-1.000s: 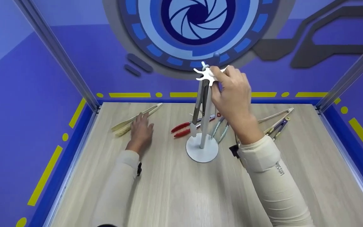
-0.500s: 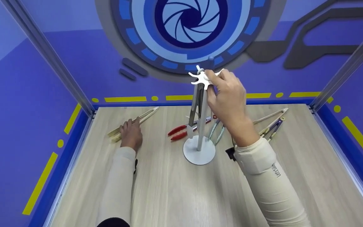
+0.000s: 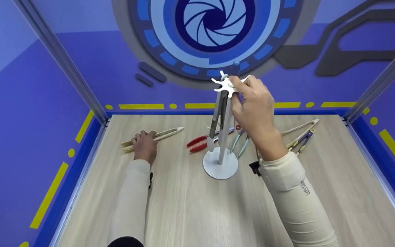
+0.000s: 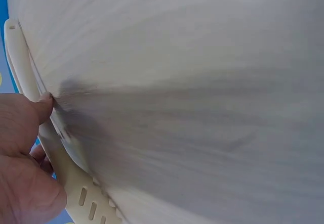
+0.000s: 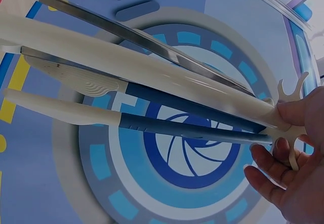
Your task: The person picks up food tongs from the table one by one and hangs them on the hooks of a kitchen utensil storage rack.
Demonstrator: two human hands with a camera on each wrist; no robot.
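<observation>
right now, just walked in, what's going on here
A person's right grip holds the top of a white stand, from which grey tongs and blue tongs hang. Their left grip holds cream tongs, left of the stand and not hung on it. Red tongs lie on the table behind the stand, with more tongs to the right.

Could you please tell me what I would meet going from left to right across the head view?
Left hand gripping cream tongs, red tongs, right hand, purple-and-yellow tongs.
</observation>
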